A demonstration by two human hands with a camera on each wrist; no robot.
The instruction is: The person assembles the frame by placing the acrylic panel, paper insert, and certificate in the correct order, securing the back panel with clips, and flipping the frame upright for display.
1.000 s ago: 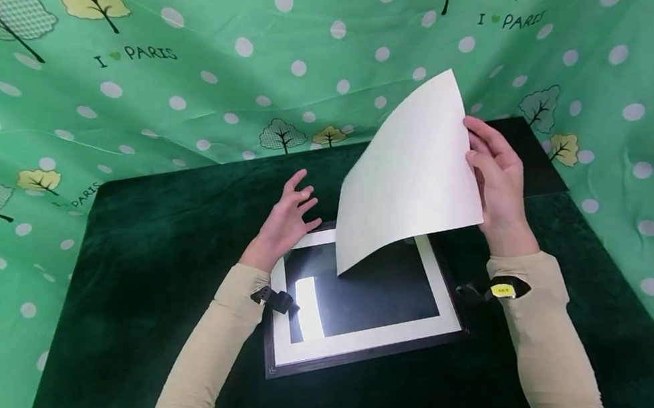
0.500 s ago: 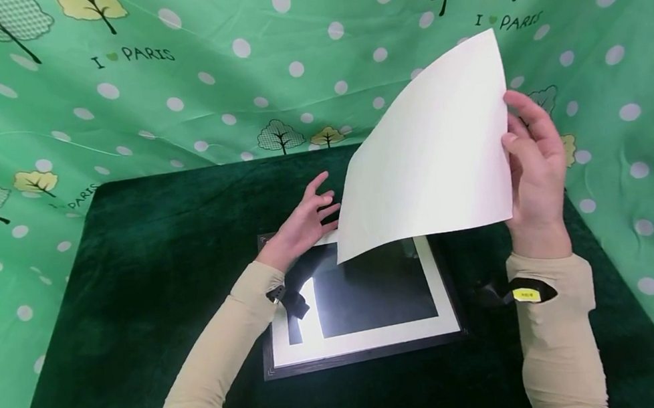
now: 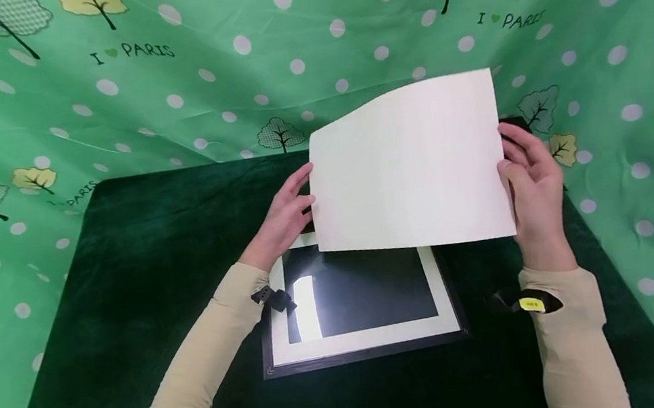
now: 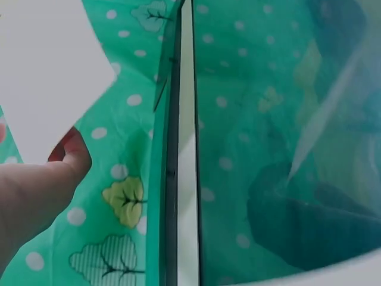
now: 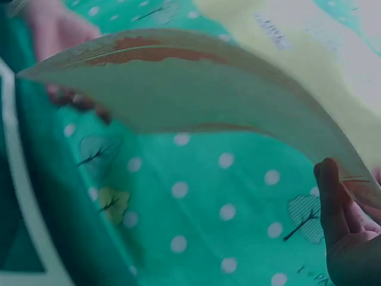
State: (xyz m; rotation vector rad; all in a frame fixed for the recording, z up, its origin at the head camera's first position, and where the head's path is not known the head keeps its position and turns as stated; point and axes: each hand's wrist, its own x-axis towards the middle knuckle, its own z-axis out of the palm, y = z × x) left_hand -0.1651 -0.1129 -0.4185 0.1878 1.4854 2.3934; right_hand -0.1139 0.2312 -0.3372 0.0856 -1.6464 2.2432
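A white sheet of paper [image 3: 408, 168] is held up, slightly bowed, above the far part of a black picture frame [image 3: 368, 354] with a white mat. My right hand [image 3: 537, 187] grips the sheet's right edge, thumb on the near side. At the left edge, my left hand [image 3: 283, 219] holds the paper between thumb and fingers. From the right wrist view, the sheet's other side [image 5: 196, 89] carries orange and pale green tones, its picture unclear. The frame lies flat on the table, its dark middle glossy with a bright reflection. Its far edge is hidden by the sheet.
Dark green velvety cloth [image 3: 156, 250] covers the table. Behind and at both sides hangs a green polka-dot curtain [image 3: 215, 75] with trees printed on it. Part of a black flat thing [image 3: 516, 122] shows at the back right, beyond my right hand.
The sheet rose to the right, then came lower and turned flatter toward me. My left hand, earlier spread beside the paper, now holds its left edge. The frame has stayed put.
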